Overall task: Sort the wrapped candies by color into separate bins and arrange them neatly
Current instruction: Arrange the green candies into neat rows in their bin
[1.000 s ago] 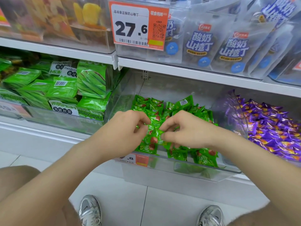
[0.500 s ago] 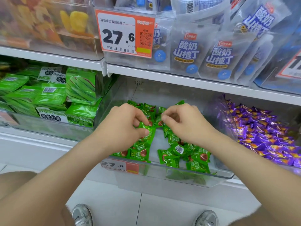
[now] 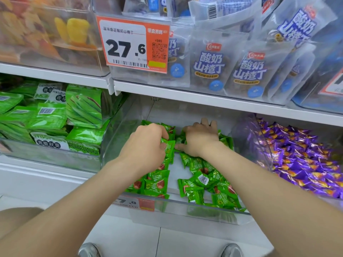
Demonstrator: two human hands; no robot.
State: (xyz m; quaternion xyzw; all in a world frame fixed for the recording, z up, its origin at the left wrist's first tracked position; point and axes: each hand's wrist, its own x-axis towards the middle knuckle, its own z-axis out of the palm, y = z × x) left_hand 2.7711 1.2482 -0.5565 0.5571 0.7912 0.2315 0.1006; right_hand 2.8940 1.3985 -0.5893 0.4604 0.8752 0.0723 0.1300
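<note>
Both hands reach deep into the clear plastic bin [image 3: 185, 207] in the middle of the lower shelf. The bin has a low front wall and tall transparent side walls, so the room for the hands is narrow on the left and right but open from the front. Inside it the green wrapped candies [image 3: 200, 179] lie in two loose groups, with a bare white strip of the bin floor between them.

The left hand [image 3: 146, 143] is curled, and its fingers pinch a green candy at the back of the left group. The right hand [image 3: 199, 139] lies flatter on the back pile, fingers spread and pressing down on candies; I cannot tell if it holds one, because the fingertips are hidden under the wrappers.

The wrappers are glossy and crinkled, pillow-shaped, with a red fruit picture. In the next bin to the right, the purple wrapped candies [image 3: 304, 158] are shiny too and heaped high; this bin is cut off by the edge. On the left stand green flat packets [image 3: 83, 108]. A price label [image 3: 132, 42] hangs above.
</note>
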